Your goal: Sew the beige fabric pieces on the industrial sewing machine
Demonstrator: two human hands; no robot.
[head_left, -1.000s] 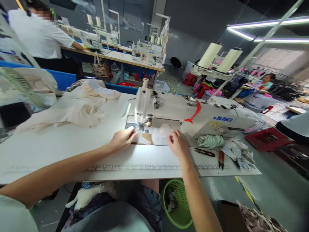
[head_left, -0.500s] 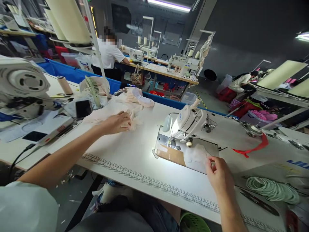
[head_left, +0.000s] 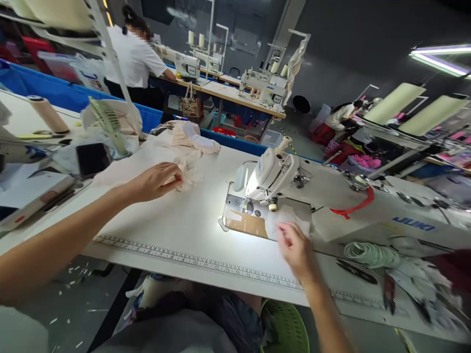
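Observation:
My left hand point(head_left: 156, 182) reaches over the white table, its fingers curled and closed at the edge of thin, ruffled cream fabric point(head_left: 189, 171). More of that fabric lies flat behind the hand. To the right, my right hand point(head_left: 296, 247) is in a pinch in front of the sewing machine point(head_left: 267, 171). Its fingertips overlap a sheer white fabric piece point(head_left: 294, 218) on the machine bed; whatever they pinch cannot be made out. A lit needle area and a brown patch point(head_left: 250, 226) on the bed plate lie left of this piece.
A printed ruler point(head_left: 206, 264) runs along the table's front edge. At left are a phone point(head_left: 92, 159), a small fan point(head_left: 108, 127) and a thread cone point(head_left: 47, 115). Coiled green cord point(head_left: 371, 255) and scissors point(head_left: 356, 271) lie right. A co-worker point(head_left: 134, 59) sits beyond.
The view has turned to the right. My right hand has moved left across the white fabric piece, which stays on the machine bed. My left hand remains at the cream fabric.

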